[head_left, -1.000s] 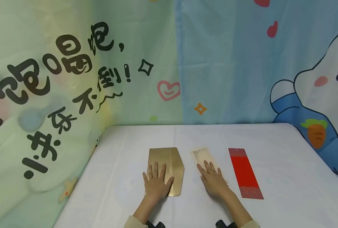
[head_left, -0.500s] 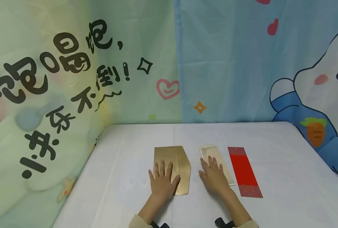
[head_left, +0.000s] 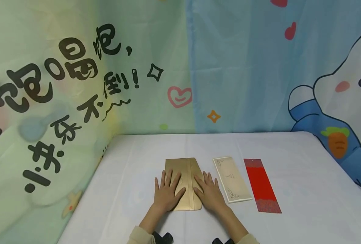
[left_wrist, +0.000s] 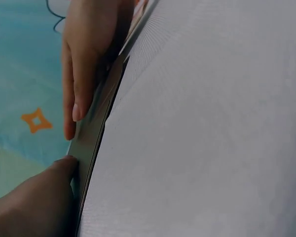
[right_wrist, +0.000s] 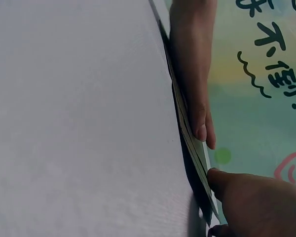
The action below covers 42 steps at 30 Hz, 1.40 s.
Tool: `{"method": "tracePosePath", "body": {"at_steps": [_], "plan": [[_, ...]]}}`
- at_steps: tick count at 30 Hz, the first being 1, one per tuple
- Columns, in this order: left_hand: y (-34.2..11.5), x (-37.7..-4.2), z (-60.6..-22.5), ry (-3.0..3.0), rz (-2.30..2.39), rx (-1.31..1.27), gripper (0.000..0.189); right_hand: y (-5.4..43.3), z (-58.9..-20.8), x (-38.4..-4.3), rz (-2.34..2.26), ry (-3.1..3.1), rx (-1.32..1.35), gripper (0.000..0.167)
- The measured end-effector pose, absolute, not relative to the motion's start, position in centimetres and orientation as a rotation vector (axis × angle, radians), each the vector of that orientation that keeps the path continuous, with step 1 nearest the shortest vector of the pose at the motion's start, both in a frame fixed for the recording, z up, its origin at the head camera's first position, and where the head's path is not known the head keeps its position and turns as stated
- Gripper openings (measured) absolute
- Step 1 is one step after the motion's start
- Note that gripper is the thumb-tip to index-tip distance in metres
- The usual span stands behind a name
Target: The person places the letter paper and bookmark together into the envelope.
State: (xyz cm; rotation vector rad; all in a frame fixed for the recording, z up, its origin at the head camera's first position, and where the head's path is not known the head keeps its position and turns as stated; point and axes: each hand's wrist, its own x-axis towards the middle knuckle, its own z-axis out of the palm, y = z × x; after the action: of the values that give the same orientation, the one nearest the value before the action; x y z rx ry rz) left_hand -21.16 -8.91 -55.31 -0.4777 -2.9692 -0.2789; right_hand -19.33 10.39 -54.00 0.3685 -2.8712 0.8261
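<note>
A flat gold envelope (head_left: 183, 166) with a fold line down its right side lies on the white table. My left hand (head_left: 166, 195) rests on its left part, fingers straight and spread. On the envelope's right edge lies my right hand (head_left: 211, 195), also with extended fingers. Seen nearly edge-on in the left wrist view, the envelope (left_wrist: 88, 150) sits low to the table beneath both hands. The right wrist view shows my right thumb (right_wrist: 218, 178) at the envelope's edge. Just right of my right hand is a cream, rectangular packet (head_left: 233, 181) with fine corner ornaments.
A long red paper envelope (head_left: 262, 184) with patterned ends lies right of the cream packet. The white tablecloth (head_left: 305, 169) reaches back to a printed curtain (head_left: 229, 67), with another curtain panel (head_left: 61, 101) along the left side.
The gold envelope has shifted right with my left hand, which then slid back left. The cream packet has moved slightly right. My right hand has left the packet and moved left onto the gold envelope.
</note>
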Motion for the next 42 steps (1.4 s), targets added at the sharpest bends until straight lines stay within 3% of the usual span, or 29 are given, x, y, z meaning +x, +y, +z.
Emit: {"method": "tracePosePath", "body": {"at_steps": [9, 23, 33, 42], "plan": [[-9.1, -21.2, -55.3, -2.968, -0.292, -0.487, 0.066, 10.5, -54.2, -19.4, 1.003, -2.757, 0.407, 0.046], [-9.4, -20.8, -55.6, -2.964, -0.355, -0.536, 0.072, 10.3, -53.7, -20.0, 2.072, -2.362, 0.238, 0.050], [-9.7, -20.8, -55.5, -2.940, -0.391, -0.598, 0.073, 10.9, -53.3, -20.0, 2.652, -2.253, 0.263, 0.067], [-9.1, -21.2, -55.0, -2.942, -0.451, -0.522, 0.091, 11.4, -53.5, -19.9, 2.854, -2.167, 0.449, 0.081]]}}
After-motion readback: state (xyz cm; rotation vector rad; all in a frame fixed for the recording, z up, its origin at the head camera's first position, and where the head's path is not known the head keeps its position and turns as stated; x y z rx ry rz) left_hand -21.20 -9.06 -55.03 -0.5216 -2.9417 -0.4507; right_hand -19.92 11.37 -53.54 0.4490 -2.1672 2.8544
